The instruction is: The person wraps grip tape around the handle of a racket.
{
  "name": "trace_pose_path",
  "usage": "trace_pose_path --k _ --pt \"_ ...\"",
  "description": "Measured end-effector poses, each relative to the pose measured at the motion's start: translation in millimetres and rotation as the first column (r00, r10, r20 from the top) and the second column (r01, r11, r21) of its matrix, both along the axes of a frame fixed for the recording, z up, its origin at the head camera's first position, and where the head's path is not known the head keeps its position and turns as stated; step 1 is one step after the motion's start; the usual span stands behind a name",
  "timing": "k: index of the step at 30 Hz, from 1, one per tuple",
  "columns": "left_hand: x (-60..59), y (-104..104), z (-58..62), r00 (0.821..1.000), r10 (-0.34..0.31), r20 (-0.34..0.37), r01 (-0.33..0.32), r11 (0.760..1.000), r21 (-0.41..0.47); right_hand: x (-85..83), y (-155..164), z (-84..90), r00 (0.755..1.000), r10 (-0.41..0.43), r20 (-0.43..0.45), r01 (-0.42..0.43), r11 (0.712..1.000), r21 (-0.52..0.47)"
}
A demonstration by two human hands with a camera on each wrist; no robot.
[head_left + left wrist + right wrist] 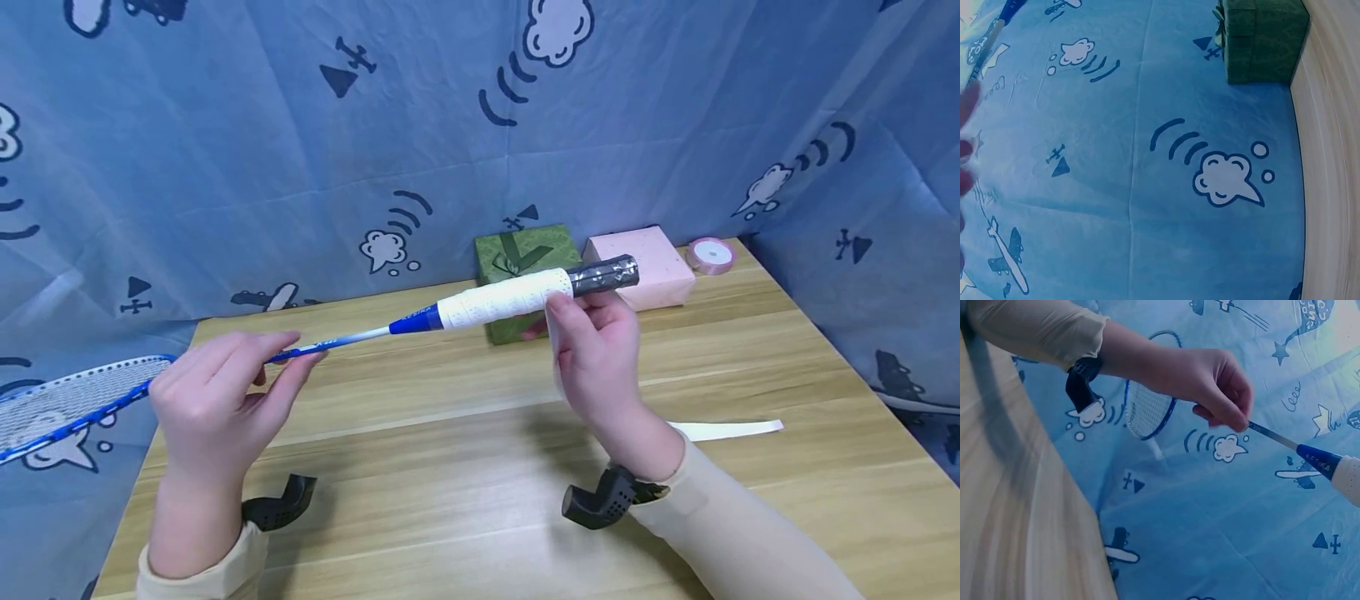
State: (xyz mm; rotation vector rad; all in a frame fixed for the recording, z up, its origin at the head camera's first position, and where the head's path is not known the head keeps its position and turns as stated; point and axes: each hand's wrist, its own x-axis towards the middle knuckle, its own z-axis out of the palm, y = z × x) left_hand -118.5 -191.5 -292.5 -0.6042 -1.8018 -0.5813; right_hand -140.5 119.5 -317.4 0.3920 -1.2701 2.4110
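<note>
A blue and white badminton racket (341,342) is held in the air above the table, its strung head at the far left. My left hand (225,392) pinches the thin shaft between thumb and fingers; the right wrist view shows the same pinch, with the racket head (1150,412) behind. White perforated grip tape (502,298) is wound round the handle from the blue cone onward, while the black end (609,275) is bare. At the edge of the winding, my right hand (600,358) pinches the tape, a length of which hangs below the thumb.
A white strip (731,430) lies on the wooden table (450,467) beside the right forearm. Along the back stand a green box (491,250) with a bow, a pink box (667,267) and a ribbon roll (711,255). Blue patterned cloth (300,167) hangs behind.
</note>
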Motion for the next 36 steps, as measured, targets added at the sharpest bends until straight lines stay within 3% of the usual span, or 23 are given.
trace_pose_path --k 4,6,13,17,20,24,31,36 --pt "-2.1 -2 -3.8 0.987 0.160 -0.026 -0.157 0.984 0.085 2.0 1 -0.1 1.000 -0.021 -0.015 0.021 1.000 0.004" --pt "-2.6 -3 -5.0 0.980 0.198 -0.031 -0.194 0.975 0.105 3.0 2 -0.4 1.000 -0.004 -0.009 0.005 1.000 0.022" --pt "-11.2 -4 -8.2 0.969 0.159 -0.190 -0.132 0.980 0.151 1.2 12 2.0 0.996 0.079 -0.047 -0.069 0.981 0.182" --pt "-10.5 -8 -6.8 0.959 0.170 -0.228 -0.129 0.974 0.187 2.5 15 5.3 0.992 0.124 -0.011 -0.115 0.945 0.305" --pt "-10.1 -10 -5.5 0.954 0.180 -0.241 -0.128 0.968 0.216 6.7 15 7.5 0.995 0.096 0.043 -0.105 0.931 0.351" --pt "-10.4 -11 -5.5 0.951 0.197 -0.239 -0.139 0.961 0.239 11.0 15 8.3 0.998 0.049 0.034 -0.058 0.933 0.354" --pt "-13.5 -12 -7.1 0.955 0.190 -0.230 -0.131 0.959 0.251 8.2 13 5.2 0.987 0.014 -0.158 0.028 0.965 0.262" --pt "-14.2 -12 -8.5 0.962 0.163 -0.220 -0.103 0.960 0.260 7.0 12 5.0 0.989 0.016 -0.147 0.025 0.961 0.277"
